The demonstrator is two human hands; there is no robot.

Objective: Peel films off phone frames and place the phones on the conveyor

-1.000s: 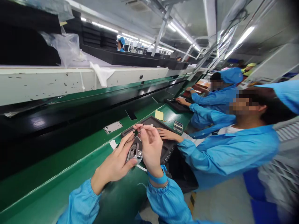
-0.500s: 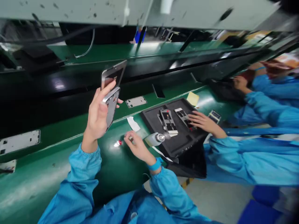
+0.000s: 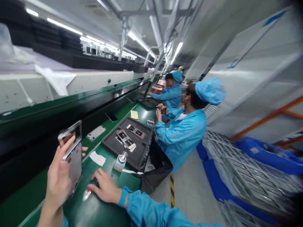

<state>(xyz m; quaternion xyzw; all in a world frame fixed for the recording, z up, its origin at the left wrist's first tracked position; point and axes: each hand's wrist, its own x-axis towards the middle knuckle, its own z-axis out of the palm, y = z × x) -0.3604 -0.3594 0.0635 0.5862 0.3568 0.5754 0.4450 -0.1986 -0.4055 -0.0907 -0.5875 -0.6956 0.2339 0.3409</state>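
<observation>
My left hand (image 3: 58, 171) is raised above the green bench (image 3: 101, 205) and grips a silver phone frame (image 3: 74, 154) upright by its edge. My right hand (image 3: 104, 187) rests on the bench top, fingers spread flat, touching a small red-tipped tool (image 3: 87, 193). A small clear bottle with a metal cap (image 3: 120, 161) stands just beyond that hand. A white wipe (image 3: 97, 158) lies on the bench near the frame.
A black tray (image 3: 142, 151) holding phone parts sits ahead on the bench. Another silver frame (image 3: 96, 133) lies on the conveyor strip. A co-worker in blue (image 3: 183, 132) sits right of the tray, another further on. Grey crates (image 3: 239, 179) and a blue bin line the aisle.
My head has swung up and right, so the aisle and co-workers fill the view. My left hand still holds the frame up; my right hand stays down by the red-tipped tool.
</observation>
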